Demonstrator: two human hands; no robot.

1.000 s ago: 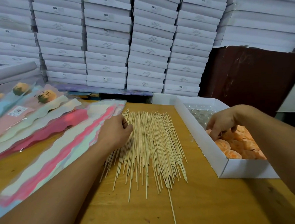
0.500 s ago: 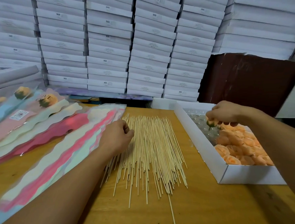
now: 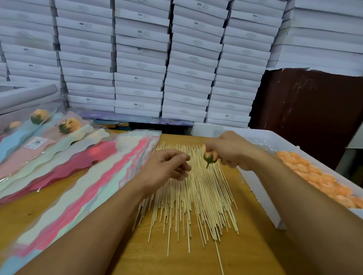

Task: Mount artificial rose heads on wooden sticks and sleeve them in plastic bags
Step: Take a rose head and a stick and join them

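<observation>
A spread pile of thin wooden sticks [image 3: 195, 192] lies on the wooden table [image 3: 254, 255] in front of me. My right hand [image 3: 230, 152] holds one orange rose head [image 3: 210, 156] with a green base above the far end of the sticks. Just to its left, my left hand [image 3: 164, 167] hovers over the sticks with its fingers loosely curled; no stick is visibly lifted. Several more orange rose heads [image 3: 320, 178] fill the white box [image 3: 257, 184] at the right. A stack of pink and pastel plastic sleeves [image 3: 86, 191] lies to the left of the sticks.
Sleeved roses [image 3: 66, 126] lie on more sleeves at the far left. Tall stacks of flat white boxes [image 3: 138, 52] wall off the back of the table. A dark brown board [image 3: 312, 114] stands behind the box of rose heads.
My right hand took a rose head out of the box and carried it left over the sticks. My left hand lifted slightly off the sticks and shifted right.
</observation>
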